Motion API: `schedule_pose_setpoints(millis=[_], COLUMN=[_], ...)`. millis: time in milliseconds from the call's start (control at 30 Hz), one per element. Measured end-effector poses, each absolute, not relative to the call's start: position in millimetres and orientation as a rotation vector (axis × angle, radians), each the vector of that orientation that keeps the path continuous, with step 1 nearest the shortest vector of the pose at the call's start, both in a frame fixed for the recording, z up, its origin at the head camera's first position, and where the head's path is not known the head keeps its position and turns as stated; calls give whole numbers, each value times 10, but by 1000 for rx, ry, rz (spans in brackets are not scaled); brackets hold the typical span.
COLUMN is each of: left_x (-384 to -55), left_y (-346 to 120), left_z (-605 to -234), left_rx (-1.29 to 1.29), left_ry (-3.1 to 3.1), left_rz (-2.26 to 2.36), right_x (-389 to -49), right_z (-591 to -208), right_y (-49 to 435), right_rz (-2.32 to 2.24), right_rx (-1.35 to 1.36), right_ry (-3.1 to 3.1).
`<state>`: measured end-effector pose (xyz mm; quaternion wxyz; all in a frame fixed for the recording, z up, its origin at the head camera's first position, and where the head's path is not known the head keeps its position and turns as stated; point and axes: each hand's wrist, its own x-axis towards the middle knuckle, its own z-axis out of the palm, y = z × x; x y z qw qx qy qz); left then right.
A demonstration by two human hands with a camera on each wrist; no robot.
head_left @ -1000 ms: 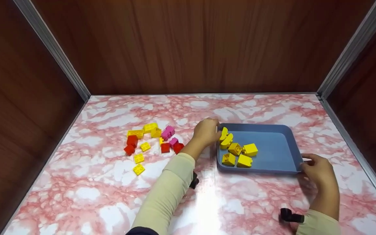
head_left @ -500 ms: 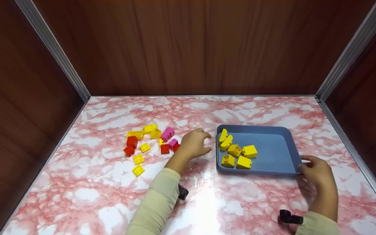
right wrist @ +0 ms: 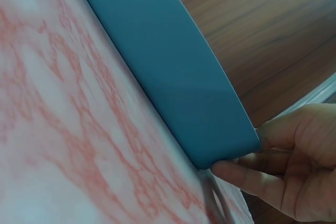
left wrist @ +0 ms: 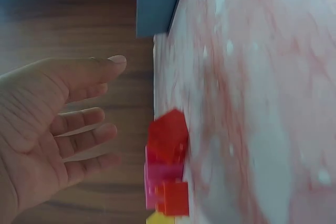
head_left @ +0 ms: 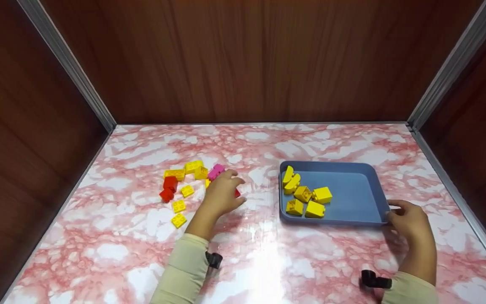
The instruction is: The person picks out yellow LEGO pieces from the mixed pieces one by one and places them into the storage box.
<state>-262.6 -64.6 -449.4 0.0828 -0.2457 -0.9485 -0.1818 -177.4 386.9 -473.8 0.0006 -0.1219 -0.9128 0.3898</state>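
My left hand [head_left: 221, 195] hovers over the right part of the brick group, fingers spread and holding nothing. Under and beside it lie a pink brick [head_left: 216, 171] and red bricks, partly hidden by the hand. In the left wrist view a red brick [left wrist: 168, 135], a pink brick [left wrist: 164, 172] and another red brick [left wrist: 176, 199] sit apart from the fingertips. On the right, my right hand [head_left: 411, 221] grips the near right corner of a blue-grey tray [head_left: 331, 222], thumb and fingers at its outer wall. Several yellow bricks [head_left: 315, 209] lie in the tray's left half.
Left of the hand are several yellow bricks, one a flat square [head_left: 179, 220], and red bricks [head_left: 170, 184]. The marbled table [head_left: 112, 253] is bounded by a dark wooden back wall [head_left: 260, 63] and side walls with metal edging.
My left hand has let go of the tray's left side and moved left over the bricks, its fingers opening out. The right hand stays at the tray's corner.
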Motion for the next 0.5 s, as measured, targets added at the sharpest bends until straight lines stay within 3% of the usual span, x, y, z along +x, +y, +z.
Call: schedule_pose_setpoints(millis=[500], left_x=[-2249], left_y=[-1325], left_z=[-4698], left_rx=[-414], left_ry=[-2891], left_rz=[-647], right_x=[-1797], right_z=[-4725], right_y=[3888], right_rz=[1214], right_rx=[-366], right_ry=[-2893])
